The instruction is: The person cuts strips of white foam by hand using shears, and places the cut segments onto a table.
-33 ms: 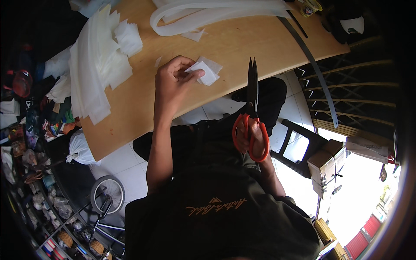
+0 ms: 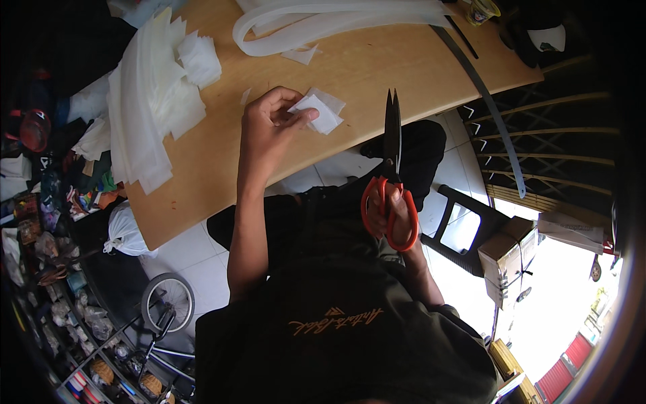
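Between thumb and fingers, my left hand pinches a small stack of white, translucent squares above the table's near edge. The squares are fanned slightly out of line. My right hand is closed round the red handles of a pair of scissors. Their dark blades point away from me, slightly parted at the tips, with nothing between them. The scissors are held in front of the table edge, over my dark-clothed leg, to the right of the squares and apart from them.
On the wooden table lie layered translucent strips, a pile of cut squares, a long looped strip and a loose scrap. A metal ruler overhangs the right edge. A bicycle wheel and tied box stand below.
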Demonstrator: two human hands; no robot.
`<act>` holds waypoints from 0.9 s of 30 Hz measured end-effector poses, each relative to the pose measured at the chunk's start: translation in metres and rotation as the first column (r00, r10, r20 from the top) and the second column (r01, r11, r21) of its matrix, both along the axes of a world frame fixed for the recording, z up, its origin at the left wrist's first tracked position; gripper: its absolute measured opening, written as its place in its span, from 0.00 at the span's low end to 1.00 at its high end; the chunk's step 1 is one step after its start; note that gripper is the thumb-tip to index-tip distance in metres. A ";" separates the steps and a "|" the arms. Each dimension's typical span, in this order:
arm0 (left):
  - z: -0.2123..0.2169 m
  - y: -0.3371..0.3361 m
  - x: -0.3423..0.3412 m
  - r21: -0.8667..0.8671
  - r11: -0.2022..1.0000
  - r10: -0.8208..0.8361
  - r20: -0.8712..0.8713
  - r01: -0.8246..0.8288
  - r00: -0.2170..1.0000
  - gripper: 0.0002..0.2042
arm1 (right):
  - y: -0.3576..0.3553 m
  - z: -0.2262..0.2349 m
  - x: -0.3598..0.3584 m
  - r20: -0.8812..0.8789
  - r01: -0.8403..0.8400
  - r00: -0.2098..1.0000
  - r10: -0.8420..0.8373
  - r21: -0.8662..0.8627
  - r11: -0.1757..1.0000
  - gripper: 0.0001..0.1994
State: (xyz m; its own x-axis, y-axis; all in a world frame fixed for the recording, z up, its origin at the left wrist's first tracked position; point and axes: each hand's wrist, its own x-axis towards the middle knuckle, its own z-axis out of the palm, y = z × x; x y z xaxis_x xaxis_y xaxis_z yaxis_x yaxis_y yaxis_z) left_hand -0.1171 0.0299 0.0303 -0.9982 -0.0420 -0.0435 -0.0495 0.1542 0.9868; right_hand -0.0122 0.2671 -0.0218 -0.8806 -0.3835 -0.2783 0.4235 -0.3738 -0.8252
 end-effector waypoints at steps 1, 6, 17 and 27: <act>0.001 -0.001 0.000 0.076 0.997 -0.027 0.027 0.025 0.999 0.12 | 0.000 0.001 0.000 0.027 0.017 1.000 -0.016 -0.030 0.999 0.28; -0.013 0.023 -0.007 -0.106 0.994 0.018 -0.046 -0.023 0.999 0.12 | 0.000 -0.002 -0.001 0.065 0.015 0.998 -0.012 -0.053 0.998 0.27; 0.002 0.033 -0.011 -0.706 0.705 -0.018 -0.116 -0.070 0.993 0.17 | 0.004 -0.014 0.000 0.038 -0.002 0.999 0.007 -0.130 0.992 0.26; -0.001 0.015 -0.021 -0.750 0.659 -0.262 -0.145 0.067 0.954 0.11 | -0.001 -0.016 -0.001 -0.058 0.019 0.998 -0.025 -0.110 0.994 0.26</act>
State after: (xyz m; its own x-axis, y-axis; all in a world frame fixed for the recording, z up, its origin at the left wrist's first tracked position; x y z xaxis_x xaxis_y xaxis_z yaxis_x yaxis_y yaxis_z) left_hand -0.1385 0.0453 0.0293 -0.9680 0.2028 0.1477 0.2505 0.8108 0.5290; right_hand -0.0136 0.2664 -0.0373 -0.9028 -0.3894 -0.1825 0.3658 -0.4722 -0.8020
